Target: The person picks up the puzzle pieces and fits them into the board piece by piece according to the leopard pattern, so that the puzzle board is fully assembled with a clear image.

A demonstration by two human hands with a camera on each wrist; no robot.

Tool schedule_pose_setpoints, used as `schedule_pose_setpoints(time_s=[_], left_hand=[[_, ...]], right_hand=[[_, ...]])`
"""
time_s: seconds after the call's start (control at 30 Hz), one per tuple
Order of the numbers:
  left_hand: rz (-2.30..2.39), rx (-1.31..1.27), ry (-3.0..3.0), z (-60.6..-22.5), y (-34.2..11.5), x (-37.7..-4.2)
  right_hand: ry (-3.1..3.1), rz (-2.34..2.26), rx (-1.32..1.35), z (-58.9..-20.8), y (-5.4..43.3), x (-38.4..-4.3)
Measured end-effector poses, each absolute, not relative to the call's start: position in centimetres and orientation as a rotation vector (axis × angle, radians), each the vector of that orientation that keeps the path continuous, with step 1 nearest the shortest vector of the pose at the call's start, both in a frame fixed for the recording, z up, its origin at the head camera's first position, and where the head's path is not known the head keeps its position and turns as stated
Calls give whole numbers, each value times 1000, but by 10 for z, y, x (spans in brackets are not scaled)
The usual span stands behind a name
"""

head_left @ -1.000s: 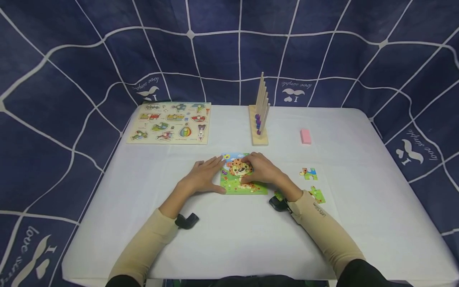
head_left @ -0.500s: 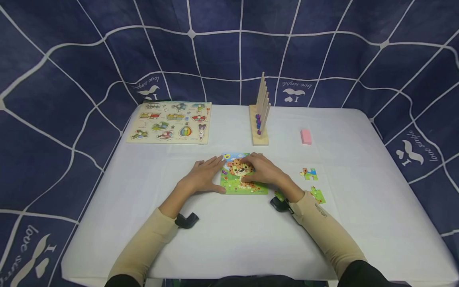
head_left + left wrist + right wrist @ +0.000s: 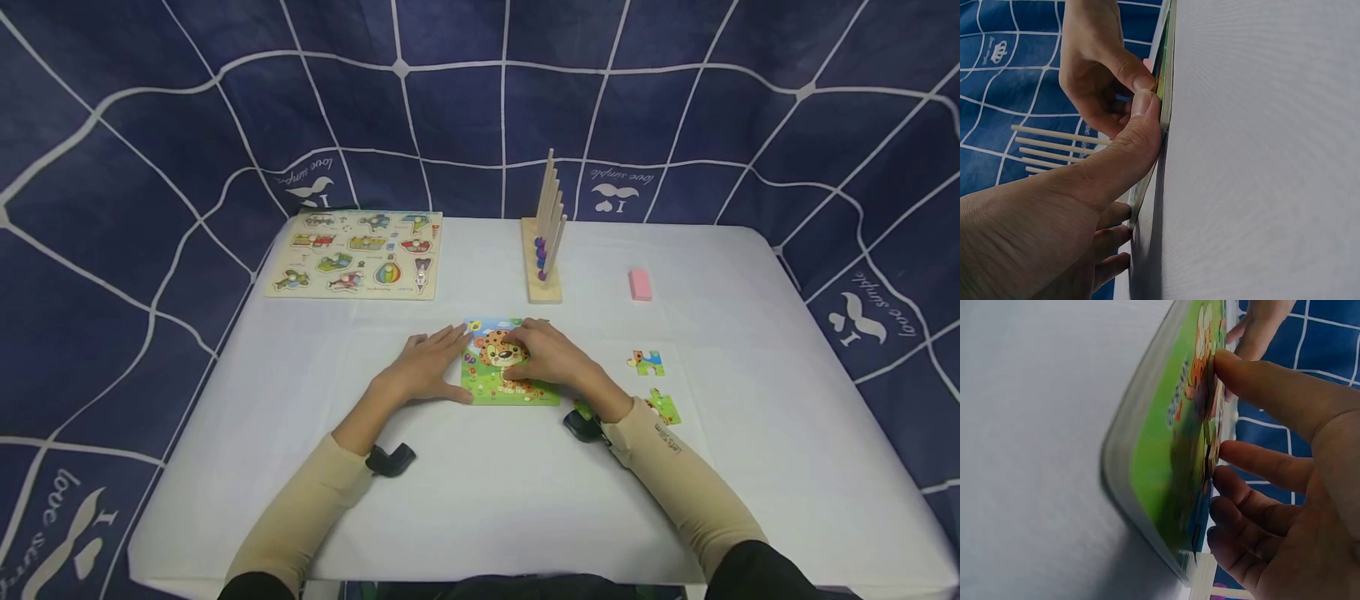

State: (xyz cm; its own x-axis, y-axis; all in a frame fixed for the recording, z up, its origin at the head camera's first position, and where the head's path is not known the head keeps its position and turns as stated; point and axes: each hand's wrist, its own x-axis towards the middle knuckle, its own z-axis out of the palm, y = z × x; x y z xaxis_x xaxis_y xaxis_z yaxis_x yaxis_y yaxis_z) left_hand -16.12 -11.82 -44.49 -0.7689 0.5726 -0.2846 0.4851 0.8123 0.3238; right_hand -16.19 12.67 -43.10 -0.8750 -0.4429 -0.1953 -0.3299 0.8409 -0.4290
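A square jigsaw puzzle (image 3: pixel 487 392) with a spotted leopard cub on green grass lies at mid-table, its frame seen edge-on in the right wrist view. My left hand (image 3: pixel 426 367) lies along the puzzle's left side, fingertips at the upper left edge and thumb at the lower left corner. Over the right half is my right hand (image 3: pixel 553 352). Its thumb and index finger pinch a jigsaw piece (image 3: pixel 1209 428) that stands slightly proud of the picture, while the other fingers curl close over the board. The palm hides part of the picture.
Right of the puzzle lie loose jigsaw pieces: a blue one (image 3: pixel 649 364), a green one (image 3: pixel 663 408) and another (image 3: pixel 582 408) partly under the right wrist. Behind are a wooden vehicle puzzle board (image 3: pixel 352 271), a wooden peg stand (image 3: pixel 545 292) with upright rods and a pink block (image 3: pixel 640 285).
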Motion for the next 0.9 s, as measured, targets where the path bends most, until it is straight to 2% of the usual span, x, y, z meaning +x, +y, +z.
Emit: schedule_pose_setpoints(time_s=[0.9], left_hand=[[306,809,2623,-446,-118,-164]], right_hand=[[2708,-607,-615,-433,126,-167]])
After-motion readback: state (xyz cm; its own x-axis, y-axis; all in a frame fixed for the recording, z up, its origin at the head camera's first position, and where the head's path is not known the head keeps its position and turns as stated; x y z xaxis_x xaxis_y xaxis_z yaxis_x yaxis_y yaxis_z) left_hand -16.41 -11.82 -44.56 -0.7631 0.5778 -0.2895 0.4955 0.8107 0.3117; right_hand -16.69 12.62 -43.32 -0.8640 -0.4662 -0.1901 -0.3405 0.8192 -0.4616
